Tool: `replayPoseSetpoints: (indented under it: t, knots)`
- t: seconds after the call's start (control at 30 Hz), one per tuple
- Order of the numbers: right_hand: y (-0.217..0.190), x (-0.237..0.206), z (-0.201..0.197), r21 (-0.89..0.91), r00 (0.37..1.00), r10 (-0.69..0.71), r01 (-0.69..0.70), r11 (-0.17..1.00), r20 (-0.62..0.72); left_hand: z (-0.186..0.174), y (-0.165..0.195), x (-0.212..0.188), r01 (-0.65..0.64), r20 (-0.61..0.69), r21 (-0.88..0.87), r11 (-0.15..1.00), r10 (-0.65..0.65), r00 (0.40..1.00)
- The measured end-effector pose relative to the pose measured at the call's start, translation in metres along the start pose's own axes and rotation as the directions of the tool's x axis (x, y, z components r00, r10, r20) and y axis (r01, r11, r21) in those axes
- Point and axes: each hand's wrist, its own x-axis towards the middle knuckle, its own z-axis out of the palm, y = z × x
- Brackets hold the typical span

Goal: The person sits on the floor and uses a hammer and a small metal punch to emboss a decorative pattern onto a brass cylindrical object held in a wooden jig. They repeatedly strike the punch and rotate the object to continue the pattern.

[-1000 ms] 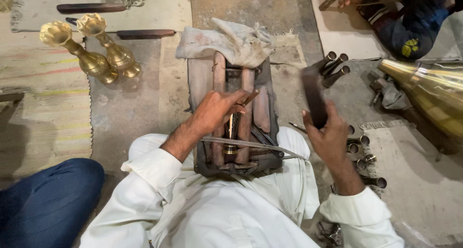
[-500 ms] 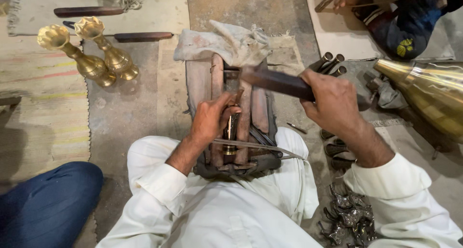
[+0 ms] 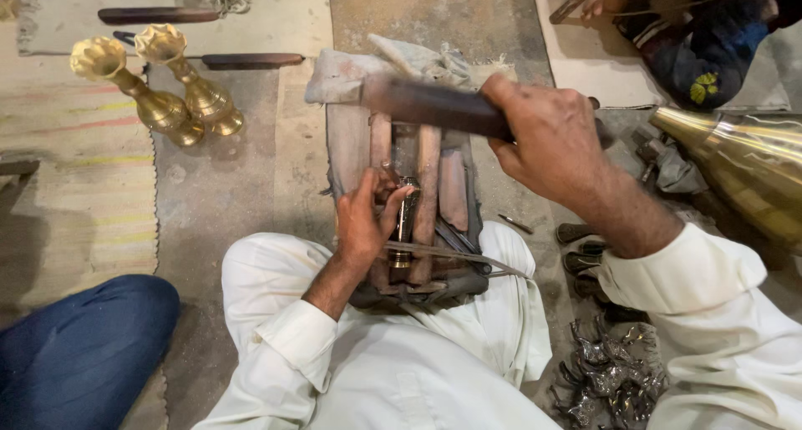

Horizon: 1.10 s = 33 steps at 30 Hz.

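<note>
Resting on the wooden block [image 3: 418, 188] between the knees, a small metal piece [image 3: 404, 221] is being pinched by the left hand [image 3: 363, 225]; rigid, probably slippery, it is best gripped along its sides. A dark wooden mallet [image 3: 426, 104] is being clasped by the right hand [image 3: 547, 137].

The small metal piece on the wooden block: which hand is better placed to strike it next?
Probably the right hand: it already grips the dark striking tool raised over the wooden block. The left hand pinches the small metal piece, holding it against the block, so it is occupied.
</note>
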Motion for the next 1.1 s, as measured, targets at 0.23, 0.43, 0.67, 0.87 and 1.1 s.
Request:
replayPoseSetpoints:
  t: [0.23,0.43,0.67,0.87,1.1]
  knots:
    - [-0.006,0.002,0.002,-0.31,0.987,-0.158,0.16,0.937,0.031,0.005,0.0,-0.012,0.02,-0.15,-0.187,0.982,-0.049,0.988]
    - [-0.014,0.004,-0.013,-0.031,0.953,-0.174,0.172,0.985,-0.249,0.01,0.0,-0.012,0.009,-0.189,-0.18,0.984,-0.043,0.981]
    - [-0.019,0.009,-0.01,-0.328,0.954,-0.291,0.255,0.91,-0.066,0.009,0.004,-0.017,-0.054,-0.148,-0.154,0.987,0.031,0.989]
    - [-0.011,0.001,-0.012,-0.297,0.964,-0.256,0.225,0.928,-0.069,0.012,0.001,-0.016,0.027,-0.201,-0.235,0.972,-0.076,0.977]
    - [-0.017,0.016,-0.004,-0.269,0.931,-0.329,0.28,0.922,-0.161,0.008,0.002,-0.012,-0.045,-0.196,-0.168,0.985,0.011,0.981]
